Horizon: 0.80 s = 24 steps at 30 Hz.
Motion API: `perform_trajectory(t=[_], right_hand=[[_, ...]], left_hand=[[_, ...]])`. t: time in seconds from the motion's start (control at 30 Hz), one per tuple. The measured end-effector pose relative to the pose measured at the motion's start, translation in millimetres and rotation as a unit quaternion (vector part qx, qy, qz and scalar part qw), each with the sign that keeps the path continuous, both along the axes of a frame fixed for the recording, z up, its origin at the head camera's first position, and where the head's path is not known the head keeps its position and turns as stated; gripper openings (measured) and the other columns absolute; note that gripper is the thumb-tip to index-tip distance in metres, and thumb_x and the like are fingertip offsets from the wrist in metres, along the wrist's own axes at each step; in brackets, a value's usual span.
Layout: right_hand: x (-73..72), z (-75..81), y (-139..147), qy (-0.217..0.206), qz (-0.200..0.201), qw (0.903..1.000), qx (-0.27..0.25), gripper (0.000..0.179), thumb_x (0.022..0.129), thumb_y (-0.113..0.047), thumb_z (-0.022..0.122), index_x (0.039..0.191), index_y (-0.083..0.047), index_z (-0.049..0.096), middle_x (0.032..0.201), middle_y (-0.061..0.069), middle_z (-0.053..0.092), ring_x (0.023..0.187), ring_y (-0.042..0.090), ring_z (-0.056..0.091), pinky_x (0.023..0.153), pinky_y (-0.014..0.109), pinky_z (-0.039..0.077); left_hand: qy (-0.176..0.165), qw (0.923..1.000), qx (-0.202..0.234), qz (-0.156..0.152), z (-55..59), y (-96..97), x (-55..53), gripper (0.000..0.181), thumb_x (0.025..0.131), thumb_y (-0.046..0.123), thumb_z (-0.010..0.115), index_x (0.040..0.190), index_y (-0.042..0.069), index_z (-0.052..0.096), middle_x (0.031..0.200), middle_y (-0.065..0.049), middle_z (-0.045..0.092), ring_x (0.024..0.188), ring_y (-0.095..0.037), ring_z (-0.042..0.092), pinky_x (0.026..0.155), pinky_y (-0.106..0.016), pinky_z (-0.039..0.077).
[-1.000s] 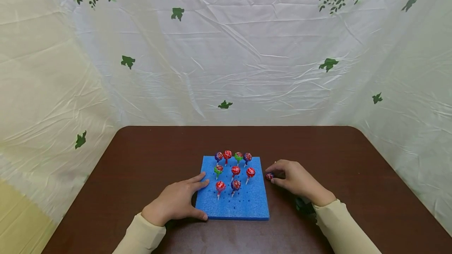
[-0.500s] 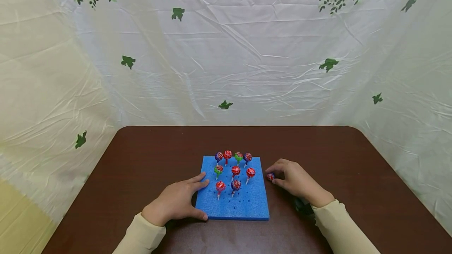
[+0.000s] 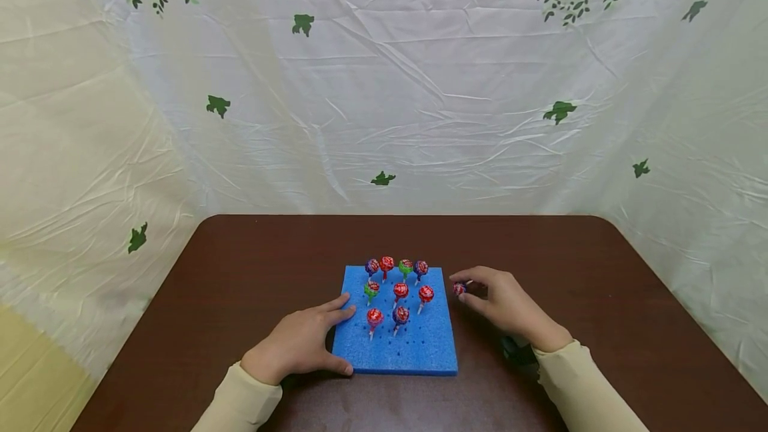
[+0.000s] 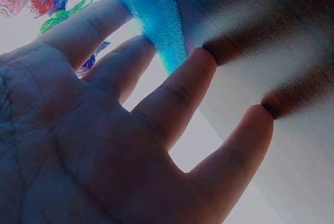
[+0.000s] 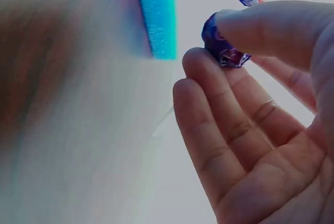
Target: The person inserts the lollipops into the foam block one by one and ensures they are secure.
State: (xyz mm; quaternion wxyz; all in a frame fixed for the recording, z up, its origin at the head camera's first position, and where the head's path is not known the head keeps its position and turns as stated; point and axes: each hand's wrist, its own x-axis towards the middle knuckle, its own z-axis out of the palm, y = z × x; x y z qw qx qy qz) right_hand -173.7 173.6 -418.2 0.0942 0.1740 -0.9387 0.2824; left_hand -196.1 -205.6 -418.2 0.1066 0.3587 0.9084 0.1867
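Note:
A blue foam board (image 3: 432, 352) dotted with small holes lies on the table. Several wrapped lollipops stand in it, among them a red one (image 3: 426, 293), a green one (image 3: 371, 289) and a purple one (image 3: 401, 315). My left hand (image 3: 303, 342) rests at the board's left edge with fingers spread; its fingertips meet the foam side and the tabletop in the left wrist view. Just past the right edge, my right hand (image 3: 501, 302) pinches a purple-wrapped lollipop (image 3: 459, 289) by its head between thumb and fingers. A pale stick (image 5: 163, 122) shows beyond the fingers in the right wrist view.
The dark brown table (image 3: 288, 245) has rounded far corners. White sheeting (image 3: 384, 119) with green leaf shapes hangs behind and along both sides. A dark object (image 3: 517, 349) sits under the right wrist.
My right hand has shifted slightly, its fingers and the pinched lollipop now a little farther up in the head view. The left hand, board and standing lollipops have stayed put.

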Motion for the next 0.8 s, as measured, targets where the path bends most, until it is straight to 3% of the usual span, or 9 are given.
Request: perform_trajectory(t=[0.43, 0.53, 0.8], right_hand=[[7.1, 20.1, -6, 0.025, 0.014, 0.9945, -0.101, 0.032, 0.089, -0.004, 0.075, 0.118, -0.015, 0.071, 0.109, -0.004, 0.068, 0.082, 0.015, 0.065, 0.069, 0.034, 0.057], [10.4, 26.0, -8, 0.018, 0.025, 0.9911, -0.129, 0.031, 0.090, -0.005, 0.074, 0.120, -0.015, 0.071, 0.110, -0.003, 0.067, 0.079, 0.015, 0.064, 0.065, 0.031, 0.056], [16.2, 35.3, -16, -0.043, 0.065, 0.9791, -0.188, 0.032, 0.090, -0.006, 0.075, 0.121, -0.009, 0.068, 0.107, 0.000, 0.068, 0.087, 0.019, 0.066, 0.070, 0.032, 0.058]], left_hand=[[-0.001, 1.0000, -0.002, 0.000, -1.2, -0.7, -1.2, 0.096, 0.069, 0.063, 0.082, 0.146, 0.014, 0.053, 0.158, -0.007, 0.037, 0.135, -0.034, 0.046, 0.098, -0.056, 0.046], [-0.003, 1.0000, -0.001, 0.000, -0.4, -0.5, -1.0, 0.096, 0.069, 0.062, 0.082, 0.146, 0.014, 0.053, 0.158, -0.007, 0.037, 0.135, -0.034, 0.046, 0.098, -0.056, 0.045], [-0.005, 1.0000, 0.000, 0.004, -1.0, -0.2, -1.0, 0.096, 0.069, 0.062, 0.082, 0.147, 0.014, 0.052, 0.157, -0.007, 0.037, 0.135, -0.035, 0.046, 0.098, -0.058, 0.045]])
